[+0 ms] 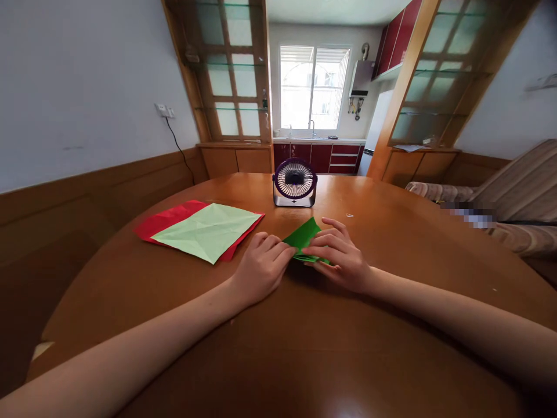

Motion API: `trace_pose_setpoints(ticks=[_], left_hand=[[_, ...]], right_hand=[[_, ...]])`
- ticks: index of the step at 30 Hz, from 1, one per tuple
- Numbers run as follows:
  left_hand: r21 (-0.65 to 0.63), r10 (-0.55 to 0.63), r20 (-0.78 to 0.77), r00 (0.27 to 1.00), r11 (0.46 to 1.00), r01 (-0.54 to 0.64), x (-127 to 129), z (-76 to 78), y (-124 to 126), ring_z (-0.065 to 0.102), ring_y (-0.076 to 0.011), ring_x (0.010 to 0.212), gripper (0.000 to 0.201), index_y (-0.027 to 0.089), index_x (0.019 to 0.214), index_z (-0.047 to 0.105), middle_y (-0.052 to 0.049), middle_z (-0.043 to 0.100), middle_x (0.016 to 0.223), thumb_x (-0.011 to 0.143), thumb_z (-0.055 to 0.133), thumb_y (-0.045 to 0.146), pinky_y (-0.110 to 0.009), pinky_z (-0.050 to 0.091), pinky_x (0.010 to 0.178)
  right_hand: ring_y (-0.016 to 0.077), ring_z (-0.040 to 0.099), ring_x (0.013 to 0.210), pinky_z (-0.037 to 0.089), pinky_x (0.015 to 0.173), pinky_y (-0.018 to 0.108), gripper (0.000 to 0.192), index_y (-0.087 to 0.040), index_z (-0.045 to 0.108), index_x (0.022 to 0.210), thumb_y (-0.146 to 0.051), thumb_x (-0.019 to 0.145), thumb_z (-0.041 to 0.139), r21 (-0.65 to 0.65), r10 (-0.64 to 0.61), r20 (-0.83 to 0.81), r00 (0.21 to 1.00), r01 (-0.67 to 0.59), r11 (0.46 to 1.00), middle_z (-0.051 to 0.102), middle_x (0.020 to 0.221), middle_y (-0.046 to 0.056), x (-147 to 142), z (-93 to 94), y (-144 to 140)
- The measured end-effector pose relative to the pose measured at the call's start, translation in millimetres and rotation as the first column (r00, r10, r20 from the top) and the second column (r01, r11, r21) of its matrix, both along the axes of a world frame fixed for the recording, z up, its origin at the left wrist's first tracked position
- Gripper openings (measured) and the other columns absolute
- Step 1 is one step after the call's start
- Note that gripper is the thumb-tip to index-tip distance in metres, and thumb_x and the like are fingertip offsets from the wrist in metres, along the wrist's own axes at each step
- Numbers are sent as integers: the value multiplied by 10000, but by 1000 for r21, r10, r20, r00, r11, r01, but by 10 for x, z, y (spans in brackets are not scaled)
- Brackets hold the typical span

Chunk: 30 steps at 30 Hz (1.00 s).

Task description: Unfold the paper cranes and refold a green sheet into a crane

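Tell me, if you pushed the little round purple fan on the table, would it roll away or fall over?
The small round purple desk fan probably would not roll: it stands on a flat base on the wooden table. A push high up might tip it, since it stands upright and looks narrow front to back. It looks light, so a low push would likely slide it across the smooth tabletop.

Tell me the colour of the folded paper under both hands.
Dark green folded paper, clearest in the head view.

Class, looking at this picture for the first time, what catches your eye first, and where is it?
Two hands, left and right, press a folded green paper at the middle of the wooden table. Left of them lie pale green and red sheets; behind stands a small fan.
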<state>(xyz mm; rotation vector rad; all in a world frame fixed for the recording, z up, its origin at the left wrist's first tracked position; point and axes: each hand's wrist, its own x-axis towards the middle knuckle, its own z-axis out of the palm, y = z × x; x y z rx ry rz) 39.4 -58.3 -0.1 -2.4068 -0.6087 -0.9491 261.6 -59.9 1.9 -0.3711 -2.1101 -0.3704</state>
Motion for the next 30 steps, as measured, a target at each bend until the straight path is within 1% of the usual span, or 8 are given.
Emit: trace_pose_setpoints(ticks=[3, 8, 11, 14, 18, 24, 27, 30], left_hand=[[26, 9, -9, 1000, 1000, -9, -26, 18, 8, 572, -220, 811, 192, 162, 978, 644, -66, 688, 828, 899, 476, 113, -390, 370, 769], [17, 7, -16, 1000, 1000, -7, -83, 27, 27, 564, -218, 813, 160, 177, 975, 636, -50, 688, 820, 902, 498, 141, -397, 357, 795], [-7, -15, 26, 1000, 1000, 15, -112, 48, 28, 564, -207, 809, 141, 198, 963, 639, -25, 696, 804, 904, 519, 154, -399, 341, 812], [2, -31, 69, 997, 1000, 31, -127, 71, 28, 568, -210, 823, 114, 213, 939, 645, -5, 703, 781, 890, 559, 157, -414, 318, 839], [10, -33, 80, 996, 999, 33, -133, 76, 41, 574, -220, 875, 108, 222, 902, 647, 6, 709, 768, 880, 573, 145, -442, 293, 901], [-27, -43, 78, 996, 999, 45, -142, 81, 51, 572, -220, 910, 67, 206, 892, 635, 7, 703, 778, 883, 589, 159, -458, 282, 949], [-67, -54, 94, 994, 996, 61, -156, 100, 59, 570, -212, 912, 56, 210, 880, 639, 10, 697, 775, 896, 588, 194, -450, 281, 962], [-112, -62, 127, 990, 991, 77, -181, 114, 89, 574, -206, 910, 66, 211, 868, 644, 8, 695, 776, 903, 597, 242, -441, 285, 964]], right_hand=[[141, 637, 790, 421, 1041, 485, 170, -237, 659, 1043, -189, 891, 600, -73, 57, -6, 998, -58, 996, 657, 848, 1, -19, 45, -15], [142, 642, 763, 450, 1003, 476, 144, -221, 676, 999, -184, 906, 573, -202, 116, -82, 990, -130, 971, 673, 816, 12, -34, 86, -27], [151, 646, 788, 460, 983, 470, 133, -217, 682, 980, -171, 896, 590, -267, 107, -134, 985, -140, 953, 697, 841, 24, -19, 99, -14], [162, 643, 821, 469, 968, 459, 97, -203, 690, 954, -189, 878, 631, -328, 74, -153, 986, -121, 937, 709, 854, 35, 2, 128, 7], [157, 636, 782, 469, 958, 451, 101, -189, 697, 912, -262, 842, 695, -349, 104, -93, 990, -130, 928, 700, 809, 27, 27, 191, 44], [125, 629, 723, 448, 972, 426, 95, -206, 725, 903, -277, 867, 673, -345, 122, -10, 992, -118, 931, 694, 776, 6, 70, 285, 81], [129, 627, 713, 469, 937, 407, 100, -220, 743, 900, -291, 851, 693, -385, 131, -14, 991, -127, 914, 701, 757, 3, 105, 319, 107], [142, 630, 715, 488, 893, 401, 107, -239, 757, 897, -311, 844, 698, -452, 142, -47, 989, -148, 880, 720, 763, 15, 146, 323, 149]])
